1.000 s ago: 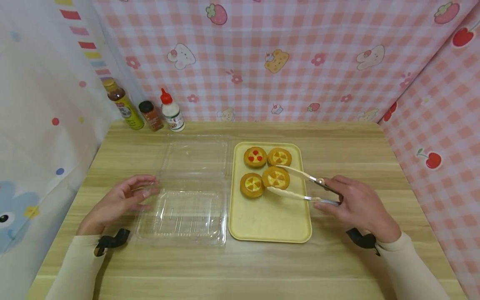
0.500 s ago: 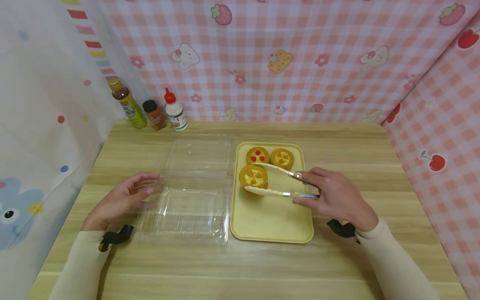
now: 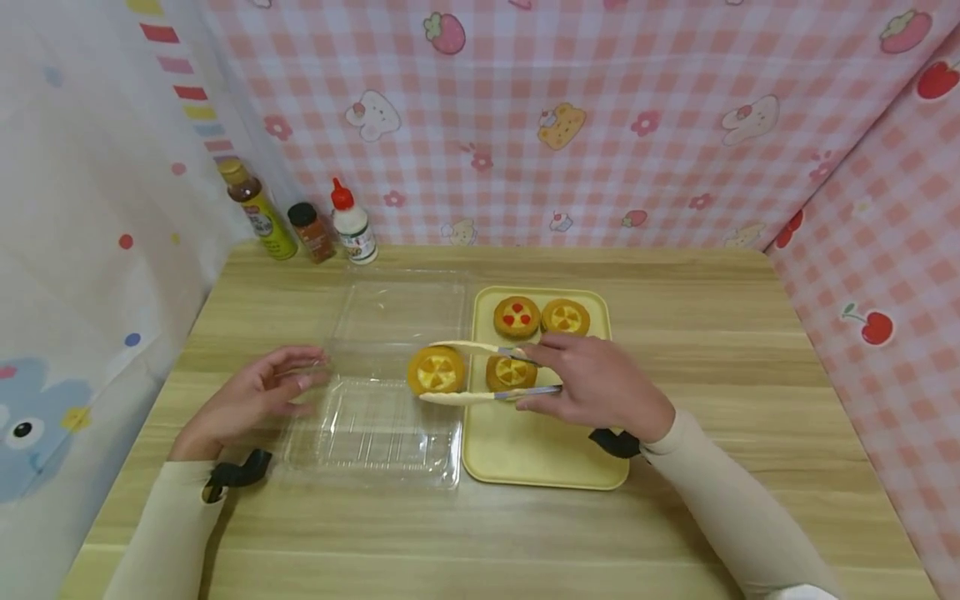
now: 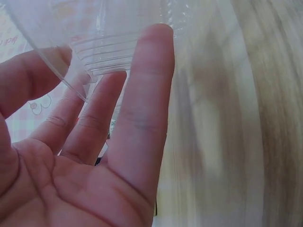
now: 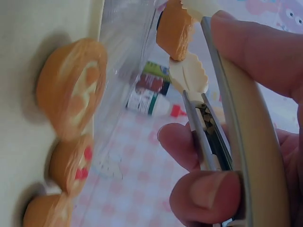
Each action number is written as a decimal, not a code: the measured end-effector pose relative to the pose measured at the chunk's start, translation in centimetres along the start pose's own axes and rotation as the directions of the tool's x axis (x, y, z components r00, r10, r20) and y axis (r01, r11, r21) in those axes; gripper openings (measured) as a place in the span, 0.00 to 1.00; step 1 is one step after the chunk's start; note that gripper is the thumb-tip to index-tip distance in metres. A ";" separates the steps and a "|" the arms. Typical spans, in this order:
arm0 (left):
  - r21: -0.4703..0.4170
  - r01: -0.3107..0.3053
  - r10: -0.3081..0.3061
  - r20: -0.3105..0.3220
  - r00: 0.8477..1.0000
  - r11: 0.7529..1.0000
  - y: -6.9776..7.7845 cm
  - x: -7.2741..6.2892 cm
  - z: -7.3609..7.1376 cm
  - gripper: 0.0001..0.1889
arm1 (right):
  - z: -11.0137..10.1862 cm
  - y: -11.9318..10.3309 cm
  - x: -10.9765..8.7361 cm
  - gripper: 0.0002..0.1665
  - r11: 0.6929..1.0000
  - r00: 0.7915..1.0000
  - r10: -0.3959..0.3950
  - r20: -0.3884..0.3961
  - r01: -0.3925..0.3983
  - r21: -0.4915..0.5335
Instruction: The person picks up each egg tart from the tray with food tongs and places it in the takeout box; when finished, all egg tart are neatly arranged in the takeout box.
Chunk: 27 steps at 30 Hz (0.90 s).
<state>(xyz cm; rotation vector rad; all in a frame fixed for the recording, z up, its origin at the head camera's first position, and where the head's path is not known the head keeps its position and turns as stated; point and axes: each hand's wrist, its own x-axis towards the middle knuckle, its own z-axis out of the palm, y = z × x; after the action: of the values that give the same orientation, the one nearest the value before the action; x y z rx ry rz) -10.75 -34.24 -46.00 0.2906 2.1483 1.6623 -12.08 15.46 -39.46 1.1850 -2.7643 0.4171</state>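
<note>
My right hand (image 3: 600, 383) grips a pair of tongs (image 3: 468, 398) with cream-coloured tips. Between the tips is an egg tart (image 3: 437, 372) with yellow wedge topping, over the right part of a clear hinged plastic container (image 3: 375, 429). The container lies with its lid (image 3: 401, 308) folded back. My left hand (image 3: 247, 400) is at the container's left edge, fingers relaxed; in the left wrist view its fingers (image 4: 147, 85) overlap the clear plastic. On the yellow tray (image 3: 547, 454) sit a heart-topped tart (image 3: 517, 317) and two wedge-topped tarts (image 3: 565, 317), one partly behind the tongs.
At the back left stand a yellow-labelled bottle (image 3: 261, 212), a black-capped spice jar (image 3: 311, 232) and a white squeeze bottle with a red tip (image 3: 354, 227). Pink checked cloth (image 3: 495, 167) hangs behind the wooden table (image 3: 525, 542).
My right hand has carried the tart in the tongs leftward from over the tray to over the container. The left hand has stayed by the container's edge.
</note>
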 end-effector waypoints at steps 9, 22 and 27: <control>0.003 0.001 -0.001 -0.003 1.000 1.000 0.0 0.2 0.0 0.27 | 1.6 -2.2 3.5 0.41 0.997 0.996 -0.070 0.060 0.071 -0.026; 0.021 0.025 -0.024 -0.020 1.000 0.999 0.2 0.5 0.1 0.27 | 3.4 -5.4 6.6 0.42 0.989 0.976 -0.143 0.165 0.147 -0.012; 0.020 0.010 -0.009 -0.015 1.000 1.000 0.2 0.4 0.0 0.26 | 4.2 -6.3 7.3 0.42 0.990 0.971 -0.134 0.196 0.141 -0.020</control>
<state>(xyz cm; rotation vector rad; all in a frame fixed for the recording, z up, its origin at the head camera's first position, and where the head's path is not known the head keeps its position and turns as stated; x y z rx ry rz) -11.10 -34.02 -45.93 0.2745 2.1744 1.6435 -12.50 5.02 -40.73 1.4716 -2.8108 0.2519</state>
